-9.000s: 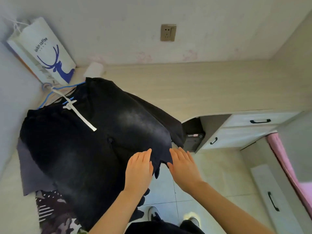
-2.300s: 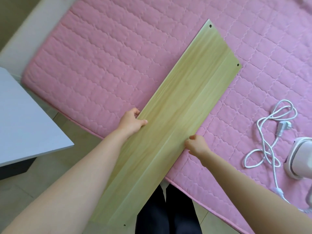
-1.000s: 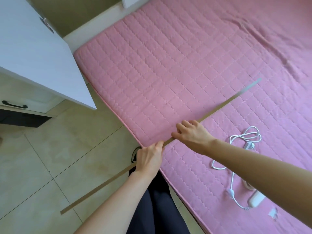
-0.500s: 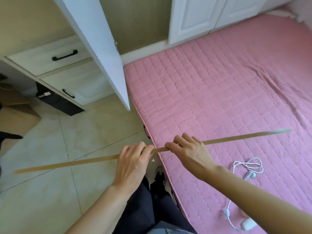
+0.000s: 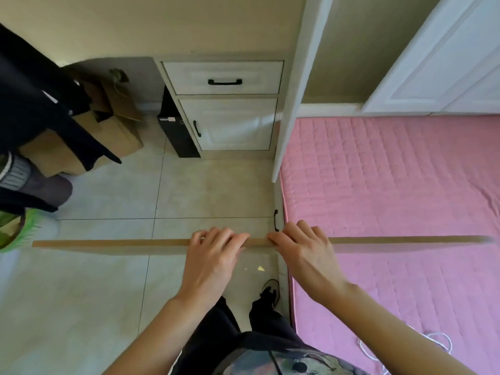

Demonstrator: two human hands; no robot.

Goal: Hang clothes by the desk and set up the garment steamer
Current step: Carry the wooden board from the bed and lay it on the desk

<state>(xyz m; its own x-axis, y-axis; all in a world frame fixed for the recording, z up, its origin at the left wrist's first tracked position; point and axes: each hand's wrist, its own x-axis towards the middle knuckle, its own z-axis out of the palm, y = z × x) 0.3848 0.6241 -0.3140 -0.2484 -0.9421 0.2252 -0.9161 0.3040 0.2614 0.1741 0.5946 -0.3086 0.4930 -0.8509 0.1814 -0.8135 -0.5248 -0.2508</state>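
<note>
A long wooden board (image 5: pixel 108 243) is held level and seen edge-on, spanning from the floor side at the left to over the pink bed at the right. My left hand (image 5: pixel 213 255) grips its top edge near the middle, and my right hand (image 5: pixel 303 247) grips it just to the right. Dark clothes (image 5: pixel 35 104) hang at the far left by the desk. A loop of the steamer's white cord (image 5: pixel 438 342) lies on the bed at the bottom right; the steamer itself is out of view.
White desk drawers (image 5: pixel 224 79) and a cabinet door stand ahead, with a black computer tower (image 5: pixel 176 131) beside them. Cardboard boxes (image 5: pixel 113 131) sit under the desk. An open white wardrobe door (image 5: pixel 295 90) juts out over the corner of the pink mattress (image 5: pixel 392 180). Tiled floor lies below.
I have turned left from the bed toward the desk with the board in both hands. The board has levelled out, and the hanging clothes have come into view at the left.
</note>
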